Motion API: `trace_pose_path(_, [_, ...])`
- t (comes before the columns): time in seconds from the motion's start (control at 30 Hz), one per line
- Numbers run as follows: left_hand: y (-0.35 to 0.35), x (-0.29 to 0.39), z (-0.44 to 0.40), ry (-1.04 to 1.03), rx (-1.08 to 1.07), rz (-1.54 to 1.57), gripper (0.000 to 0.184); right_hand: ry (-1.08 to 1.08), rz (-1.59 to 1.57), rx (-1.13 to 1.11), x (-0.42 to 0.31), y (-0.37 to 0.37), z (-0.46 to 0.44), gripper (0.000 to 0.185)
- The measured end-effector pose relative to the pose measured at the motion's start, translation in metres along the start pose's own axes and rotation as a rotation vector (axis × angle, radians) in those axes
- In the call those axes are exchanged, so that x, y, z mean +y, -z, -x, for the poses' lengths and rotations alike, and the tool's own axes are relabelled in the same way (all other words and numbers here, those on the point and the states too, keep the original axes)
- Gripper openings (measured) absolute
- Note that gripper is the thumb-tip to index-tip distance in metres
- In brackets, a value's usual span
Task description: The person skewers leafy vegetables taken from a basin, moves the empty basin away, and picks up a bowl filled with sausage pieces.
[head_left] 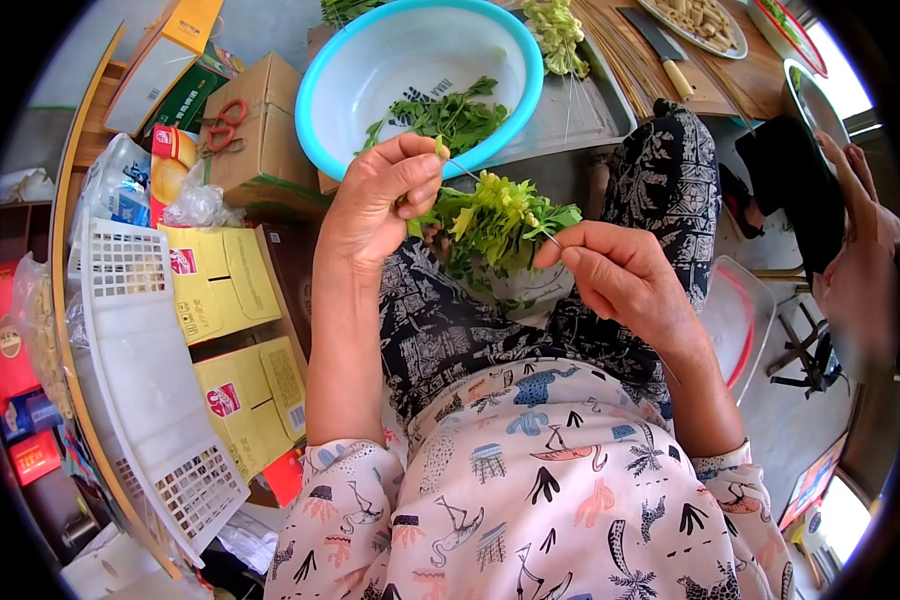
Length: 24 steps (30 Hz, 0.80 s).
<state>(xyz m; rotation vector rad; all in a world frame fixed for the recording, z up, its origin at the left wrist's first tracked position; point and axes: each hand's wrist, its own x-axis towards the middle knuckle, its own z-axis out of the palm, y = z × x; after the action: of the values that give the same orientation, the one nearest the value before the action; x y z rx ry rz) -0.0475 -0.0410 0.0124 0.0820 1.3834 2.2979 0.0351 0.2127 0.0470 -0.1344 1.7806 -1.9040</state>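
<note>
A thin skewer runs between my two hands, with a bunch of green and yellowish leaves point(500, 222) threaded along it. My left hand point(395, 190) pinches a small leaf piece point(440, 148) at the skewer's upper left end. The fingers of my right hand point(615, 270) are closed on the skewer at the right side of the leaves. Just beyond my left hand stands a white basin with a blue rim point(315, 120), and loose green leaves point(455, 118) lie inside it.
A metal tray point(600, 125) with leafy skewers point(558, 40) lies right of the basin, near a knife point(660, 50). Boxes, scissors point(226, 128) and a white plastic rack point(150, 370) are at left. Another person's hand point(855, 190) is at right.
</note>
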Motion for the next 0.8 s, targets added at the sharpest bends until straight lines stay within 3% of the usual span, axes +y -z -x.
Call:
trace_pose_path(0.43, [-0.022,-0.012,-0.005,0.035,0.047,-0.246,0.019,-0.014,-0.124,0.038,0.011,0.009,-0.013,0.02])
trace_pose_path(0.5, [-0.017,-0.011,-0.006,-0.043,0.059,-0.532,0.028,-0.001,-0.115,0.05,0.016,0.017,-0.013,0.02])
trace_pose_path(0.57, [0.005,-0.006,-0.008,-0.076,0.069,-0.686,0.033,-0.003,-0.129,0.098,0.022,0.028,-0.011,0.021])
trace_pose_path(0.73, [0.076,0.018,-0.031,-0.139,0.305,-0.903,0.021,0.019,-0.161,0.161,0.036,0.049,-0.012,0.022])
trace_pose_path(0.8, [0.101,0.023,-0.05,-0.065,0.336,-1.052,0.019,0.007,-0.18,0.166,0.041,0.053,-0.014,0.022])
